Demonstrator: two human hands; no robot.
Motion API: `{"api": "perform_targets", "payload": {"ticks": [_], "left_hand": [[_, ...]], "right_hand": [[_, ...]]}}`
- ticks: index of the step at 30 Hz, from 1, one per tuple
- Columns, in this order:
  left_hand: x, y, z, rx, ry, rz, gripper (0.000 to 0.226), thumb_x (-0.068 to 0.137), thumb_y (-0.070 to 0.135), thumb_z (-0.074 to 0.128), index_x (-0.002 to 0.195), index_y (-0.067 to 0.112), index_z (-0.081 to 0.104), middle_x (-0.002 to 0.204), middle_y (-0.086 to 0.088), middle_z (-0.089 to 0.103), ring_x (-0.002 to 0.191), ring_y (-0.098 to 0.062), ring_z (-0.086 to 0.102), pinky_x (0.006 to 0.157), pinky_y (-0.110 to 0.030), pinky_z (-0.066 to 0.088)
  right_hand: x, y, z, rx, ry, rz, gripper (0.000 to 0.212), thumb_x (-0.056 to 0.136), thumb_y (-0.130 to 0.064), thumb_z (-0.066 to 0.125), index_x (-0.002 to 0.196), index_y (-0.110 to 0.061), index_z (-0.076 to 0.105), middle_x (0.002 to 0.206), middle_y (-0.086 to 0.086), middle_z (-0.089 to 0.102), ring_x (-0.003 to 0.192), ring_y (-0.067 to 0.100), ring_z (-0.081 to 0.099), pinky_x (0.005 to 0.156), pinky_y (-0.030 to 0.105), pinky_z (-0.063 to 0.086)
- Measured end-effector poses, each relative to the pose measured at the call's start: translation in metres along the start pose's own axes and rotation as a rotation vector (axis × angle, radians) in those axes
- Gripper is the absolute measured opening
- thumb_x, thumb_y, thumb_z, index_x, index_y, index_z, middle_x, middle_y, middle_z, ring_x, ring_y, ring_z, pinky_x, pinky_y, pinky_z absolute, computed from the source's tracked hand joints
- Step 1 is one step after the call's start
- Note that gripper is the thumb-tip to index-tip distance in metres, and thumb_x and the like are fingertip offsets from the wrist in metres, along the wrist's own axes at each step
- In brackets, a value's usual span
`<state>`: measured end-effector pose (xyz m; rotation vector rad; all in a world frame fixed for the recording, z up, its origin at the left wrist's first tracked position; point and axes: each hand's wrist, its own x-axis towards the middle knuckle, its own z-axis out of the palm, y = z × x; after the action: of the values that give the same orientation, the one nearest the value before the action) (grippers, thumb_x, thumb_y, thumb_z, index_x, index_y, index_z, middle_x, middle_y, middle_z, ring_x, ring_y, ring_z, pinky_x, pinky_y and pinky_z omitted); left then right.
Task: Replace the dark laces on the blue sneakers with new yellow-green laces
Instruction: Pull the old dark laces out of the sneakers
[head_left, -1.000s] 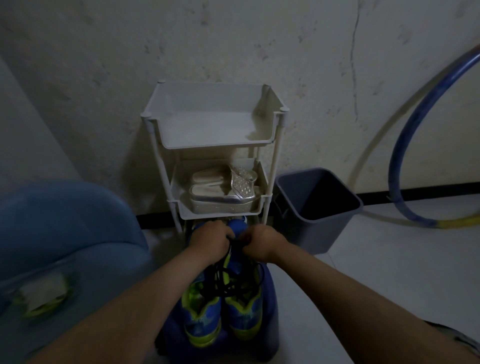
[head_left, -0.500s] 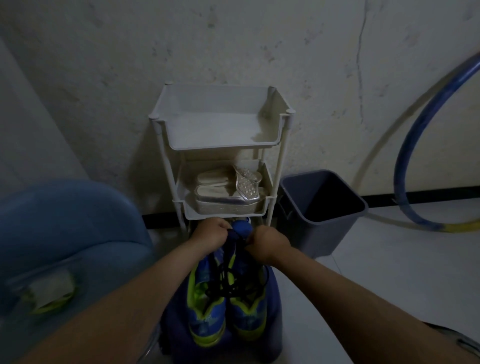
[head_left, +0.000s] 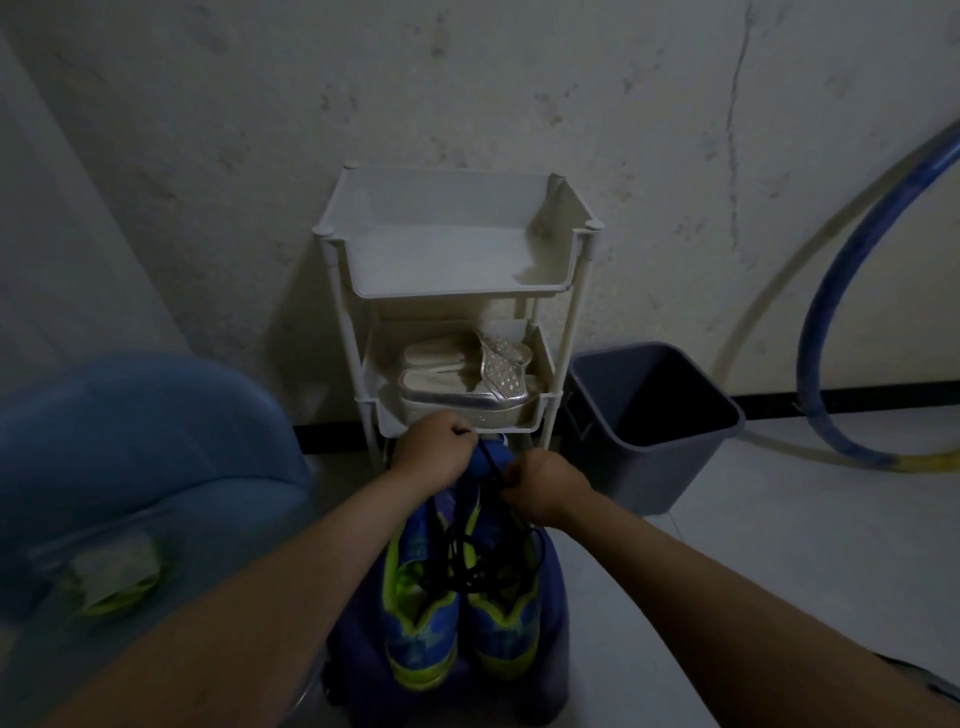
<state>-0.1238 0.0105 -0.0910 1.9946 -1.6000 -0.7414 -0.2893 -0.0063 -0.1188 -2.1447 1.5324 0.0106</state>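
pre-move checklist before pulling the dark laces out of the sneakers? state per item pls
1. Left hand grip on the dark laces: ok, fingers curled round a strand.
2. Right hand grip on the laces: ok, it pinches a strand.
3. Blue sneakers steady, side by side, toes toward the person: ok.
4. Laces free of all eyelets: cannot tell; loose loops lie tangled over the tongues.
5. New laces at hand: cannot tell; a blurred yellow-green item lies to the left.
6. Room to pull upward: not ok, probably; the white rack sits right behind the hands.
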Motion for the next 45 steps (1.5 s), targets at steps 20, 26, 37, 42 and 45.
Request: {"api": "perform_targets", "payload": {"ticks": [20, 26, 37, 42, 45], "left_hand": [[-0.011, -0.004, 0.01, 0.645, -0.132, 0.421, 0.021, 0.09, 0.04, 0.058, 0.101, 0.032, 0.073, 0.101, 0.004, 0.07, 0.1, -0.019, 0.06, 0.087, -0.033, 0.039], [-0.003, 0.001, -0.005, 0.105, 0.096, 0.019, 0.024, 0.092, 0.028, 0.053, 0.077, 0.016, 0.067, 0.078, 0.002, 0.066, 0.078, -0.021, 0.062, 0.071, -0.033, 0.052], [-0.007, -0.015, -0.002, 0.672, -0.067, 0.494, 0.052, 0.082, 0.034, 0.061, 0.134, 0.034, 0.053, 0.132, 0.005, 0.055, 0.125, -0.021, 0.042, 0.105, -0.038, 0.029], [-0.011, -0.002, 0.014, 0.721, -0.153, 0.487, 0.023, 0.09, 0.036, 0.057, 0.108, 0.031, 0.07, 0.104, -0.001, 0.066, 0.105, -0.022, 0.054, 0.093, -0.034, 0.033], [-0.009, -0.001, 0.01, 0.638, -0.063, 0.409, 0.019, 0.09, 0.037, 0.057, 0.097, 0.03, 0.074, 0.099, 0.004, 0.07, 0.1, -0.02, 0.058, 0.09, -0.033, 0.038]], "right_hand": [[0.003, -0.001, 0.005, 0.015, -0.002, -0.036, 0.021, 0.094, -0.03, 0.058, 0.097, -0.017, 0.074, 0.097, 0.005, 0.068, 0.091, 0.02, 0.065, 0.081, 0.032, 0.053], [0.005, 0.002, 0.003, 0.087, -0.016, 0.036, 0.015, 0.089, -0.024, 0.063, 0.1, -0.015, 0.069, 0.092, 0.001, 0.065, 0.091, 0.018, 0.065, 0.081, 0.031, 0.055], [0.002, -0.005, 0.004, 0.004, -0.002, -0.012, 0.024, 0.094, -0.027, 0.058, 0.106, -0.009, 0.069, 0.107, 0.011, 0.066, 0.1, 0.026, 0.064, 0.089, 0.036, 0.053], [0.001, -0.004, 0.005, 0.063, -0.002, -0.009, 0.023, 0.094, -0.029, 0.058, 0.097, -0.009, 0.069, 0.091, 0.008, 0.065, 0.091, 0.024, 0.065, 0.08, 0.032, 0.052], [0.003, 0.0, 0.005, 0.103, -0.018, 0.015, 0.021, 0.091, -0.029, 0.062, 0.1, -0.013, 0.072, 0.093, 0.004, 0.068, 0.088, 0.019, 0.065, 0.081, 0.031, 0.054]]}}
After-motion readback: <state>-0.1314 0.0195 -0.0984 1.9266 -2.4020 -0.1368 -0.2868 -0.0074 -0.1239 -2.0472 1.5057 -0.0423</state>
